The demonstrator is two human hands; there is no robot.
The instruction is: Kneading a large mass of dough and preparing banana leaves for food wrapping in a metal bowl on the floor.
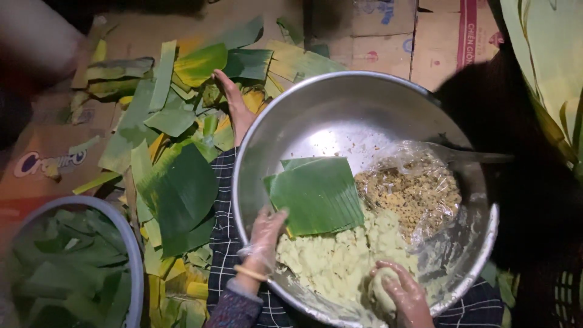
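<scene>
A large steel bowl [340, 103] sits between my knees, holding pale yellow dough [334, 258] and a clear plastic bag of crumbly brown-yellow filling [404, 194]. My left hand [264, 237], in a thin clear glove, holds a green banana leaf piece [316, 194] flat over the bowl. My right hand [404, 294], also gloved, is closed around a lump of dough [381, 290] at the bowl's near rim. My bare foot [234, 106] rests among leaf scraps beyond the bowl.
Cut banana leaf strips [176, 182] lie piled on cardboard [54, 158] to the left. A grey-rimmed basin [130, 243] of leaf pieces stands at lower left. Cardboard boxes [425, 36] line the far side. A dark-clothed person [516, 152] sits at right.
</scene>
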